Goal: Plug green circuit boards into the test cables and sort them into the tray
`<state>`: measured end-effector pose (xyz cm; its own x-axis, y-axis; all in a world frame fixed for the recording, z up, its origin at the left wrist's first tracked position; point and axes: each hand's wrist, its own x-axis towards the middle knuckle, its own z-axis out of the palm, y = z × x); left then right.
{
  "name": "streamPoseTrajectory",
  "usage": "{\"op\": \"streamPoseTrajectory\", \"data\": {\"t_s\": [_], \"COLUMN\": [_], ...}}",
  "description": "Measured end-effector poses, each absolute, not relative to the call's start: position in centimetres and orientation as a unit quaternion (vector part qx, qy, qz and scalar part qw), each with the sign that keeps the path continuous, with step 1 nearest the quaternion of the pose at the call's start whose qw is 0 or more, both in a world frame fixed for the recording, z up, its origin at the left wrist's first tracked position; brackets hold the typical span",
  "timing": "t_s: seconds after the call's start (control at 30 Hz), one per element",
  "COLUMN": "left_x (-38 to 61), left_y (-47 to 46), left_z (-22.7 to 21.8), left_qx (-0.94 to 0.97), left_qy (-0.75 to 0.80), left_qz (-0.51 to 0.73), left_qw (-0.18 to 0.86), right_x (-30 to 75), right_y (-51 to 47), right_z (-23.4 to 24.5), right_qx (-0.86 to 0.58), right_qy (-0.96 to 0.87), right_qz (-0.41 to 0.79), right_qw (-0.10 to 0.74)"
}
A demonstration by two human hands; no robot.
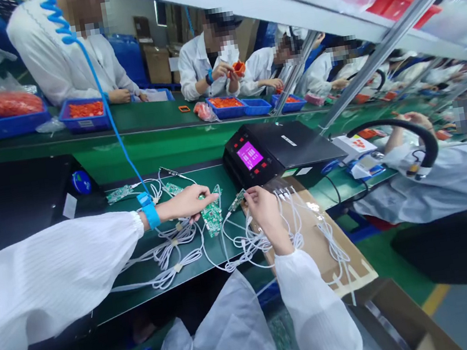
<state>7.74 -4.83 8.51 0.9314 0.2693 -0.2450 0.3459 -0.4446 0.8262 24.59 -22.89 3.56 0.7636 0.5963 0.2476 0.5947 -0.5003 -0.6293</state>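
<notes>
Over the green bench my left hand point(191, 203) grips the upper edge of a green circuit board point(212, 219), which hangs tilted below the fingers. A blue wrist strap with a coiled blue cord sits on that wrist. My right hand point(261, 206) pinches a small narrow circuit board point(236, 200) by its right end, just right of the larger board. White cables point(238, 250) run around both boards and lie in loops beneath the hands. Behind my left hand another circuit board point(119, 194) rests on the bench with white leads.
A black tester with a lit purple screen point(250, 155) stands behind my right hand. Cardboard point(314, 245) with white cables lies to the right. A black box point(22, 200) occupies the left. Across the conveyor, several people work beside blue bins point(85, 124) of orange parts.
</notes>
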Motion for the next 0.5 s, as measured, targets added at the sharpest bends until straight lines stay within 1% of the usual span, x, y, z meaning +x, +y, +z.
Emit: {"op": "streamPoseTrajectory", "data": {"t_s": [0.13, 0.33, 0.5], "left_x": [7.8, 7.9, 7.8], "left_y": [-4.5, -4.2, -4.5], "left_z": [8.2, 8.1, 8.9], "left_qx": [0.83, 0.796, 0.775], "left_qy": [0.187, 0.198, 0.231], "left_qz": [-0.035, -0.027, -0.033], "left_qw": [0.524, 0.572, 0.587], "right_x": [24.2, 23.5, 22.5], "right_y": [-22.6, -22.6, -25.2], "right_z": [3.3, 2.0, 2.3], "right_qx": [-0.894, -0.895, -0.888], "right_qy": [-0.331, -0.346, -0.399], "right_qz": [-0.03, 0.022, -0.016], "right_qw": [0.3, 0.281, 0.229]}}
